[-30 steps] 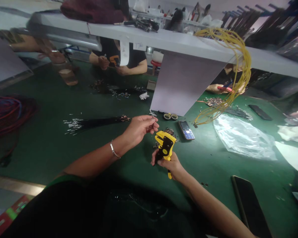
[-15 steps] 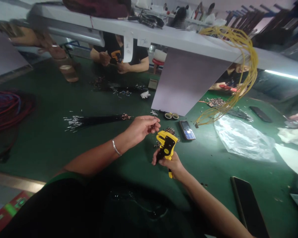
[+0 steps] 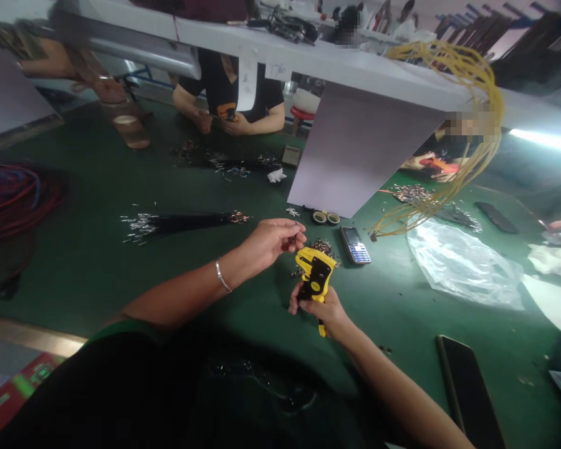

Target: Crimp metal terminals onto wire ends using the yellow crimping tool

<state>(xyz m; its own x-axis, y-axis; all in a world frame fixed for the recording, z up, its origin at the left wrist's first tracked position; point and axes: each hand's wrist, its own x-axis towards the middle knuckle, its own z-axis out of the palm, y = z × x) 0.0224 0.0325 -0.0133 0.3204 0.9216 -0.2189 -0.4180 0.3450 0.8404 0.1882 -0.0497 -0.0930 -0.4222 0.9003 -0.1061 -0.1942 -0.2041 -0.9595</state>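
Pinching wire (image 3: 296, 222) between pressed-together fingertips of left hand (image 3: 275, 239) — probably light and flexible, best held near its end. Just beside the left fingers, holding stripper (image 3: 316, 273) in right hand (image 3: 326, 307), fingers curled around its handles — likely stiff, steadiest there.

A white shelf (image 3: 355, 65) is running above a green tabletop (image 3: 75, 274). Beneath the shelf, a pale panel (image 3: 358, 149) is standing; under the shelf's left part, a grey tube (image 3: 161, 56) is stretching. A light strip (image 3: 545, 141) is glowing near the shelf's right end; beyond the shelf, a red stool (image 3: 302, 113) is standing.
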